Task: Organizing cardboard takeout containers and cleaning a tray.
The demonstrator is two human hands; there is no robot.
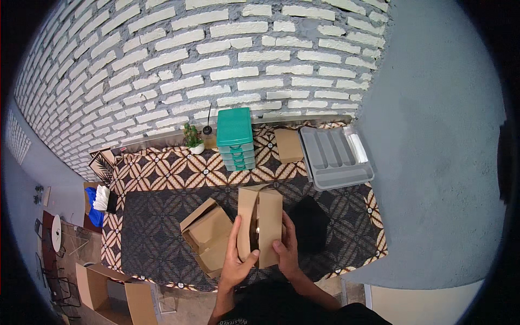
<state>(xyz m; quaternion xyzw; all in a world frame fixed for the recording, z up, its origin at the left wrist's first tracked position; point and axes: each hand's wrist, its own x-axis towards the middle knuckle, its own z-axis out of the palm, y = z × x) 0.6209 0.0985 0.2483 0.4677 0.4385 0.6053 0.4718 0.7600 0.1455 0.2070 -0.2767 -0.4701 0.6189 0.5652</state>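
Above the near middle of the table I hold a brown cardboard box [270, 216] between both hands. A narrow gap runs along its upper side between two panels, and something small and pale shows inside, too little to name. My left hand [234, 268] grips the left side, thumb at the lower edge of the gap. Against the right side my right hand [287, 252] is closed, with its thumb on the panel and fingers around the edge. Just left of it, a second cardboard box [215, 244] lies opened and tilted on the dark mat [151, 227].
At the back stand a green-topped drawer unit [234, 127], a small potted plant [195, 142], a flat cardboard box [288, 145] and a grey cutlery tray [338, 176]. A black shape [309, 225] lies right of my hands. A large open carton [138, 300] sits below the table's left front.
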